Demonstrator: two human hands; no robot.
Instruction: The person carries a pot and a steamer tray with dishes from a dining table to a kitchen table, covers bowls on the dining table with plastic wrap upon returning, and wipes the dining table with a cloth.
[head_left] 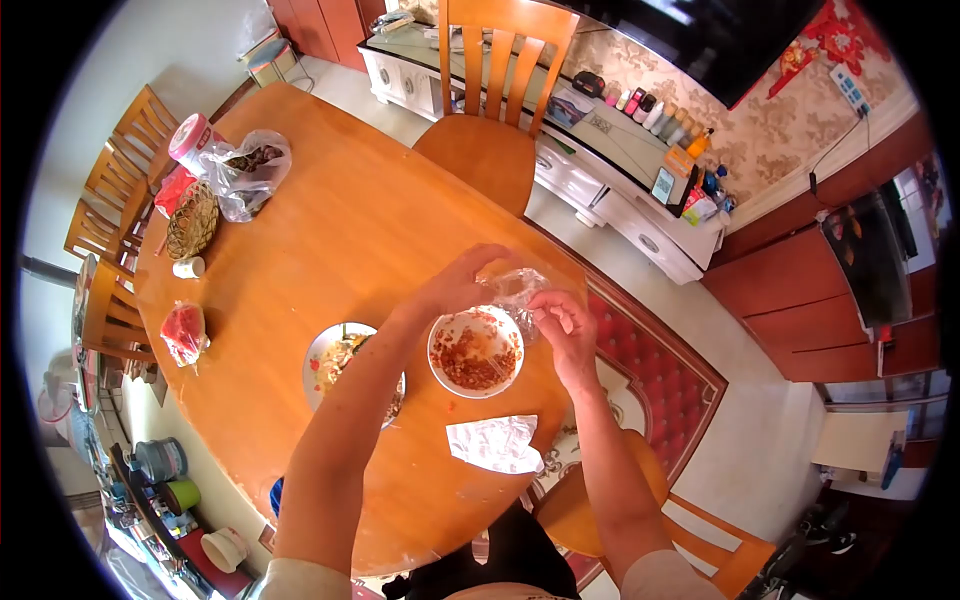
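Note:
A crumpled piece of clear plastic film [520, 287] is stretched between my hands, just beyond the bowl. My left hand [462, 282] has its fingers curved at the film's left side, seemingly gripping it, though the fingertips are partly hidden. On the other side, my right hand [565, 330] pinches the film between thumb and fingers. Below them stands a white bowl [433, 362] with reddish chopped food inside. A plate [318, 352] of mixed food sits to the left, partly covered by my left forearm. Close to the table edge lies a crumpled white sheet [495, 443].
On the wooden table [330, 240] are a woven basket [193, 220], a plastic bag of dark items [250, 180], a pink-and-white tub [192, 140], a white cup [188, 267] and a wrapped red item [185, 333]. Chairs [480, 150] surround it.

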